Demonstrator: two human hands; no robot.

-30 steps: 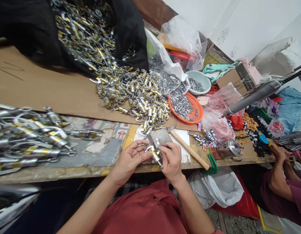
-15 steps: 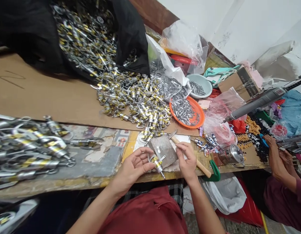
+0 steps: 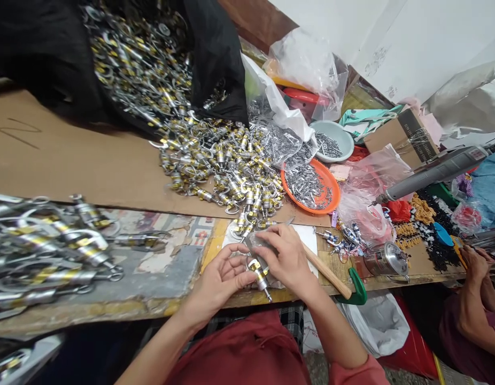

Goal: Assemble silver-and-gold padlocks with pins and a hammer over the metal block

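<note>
Between its thumb and fingers my left hand point(image 3: 221, 275) holds a small silver-and-yellow metal cylinder piece point(image 3: 258, 272), tilted, with its thin tip pointing down. My right hand point(image 3: 289, 261) reaches across just beside it, fingers bent and pressed together over the grey metal block point(image 3: 252, 241). Whatever those fingers pinch is hidden. Most of the block lies behind my hands. A hammer point(image 3: 330, 274) rests to the right of my right hand; its wooden handle shows, while its head is mostly covered.
More silver-and-yellow pieces point(image 3: 219, 155) spill from a black bag point(image 3: 219, 59). An orange plate point(image 3: 334, 195) and a pale bowl point(image 3: 347, 141) hold small metal parts. A green clamp point(image 3: 357, 286) grips the table edge. A power screwdriver point(image 3: 435, 174) hangs right, near a co-worker's hands point(image 3: 474, 264).
My right hand has moved left from beside the hammer to the metal block, close to my left hand. My left hand keeps its piece. The co-worker's hands have moved lower, off the blue scoop-like object.
</note>
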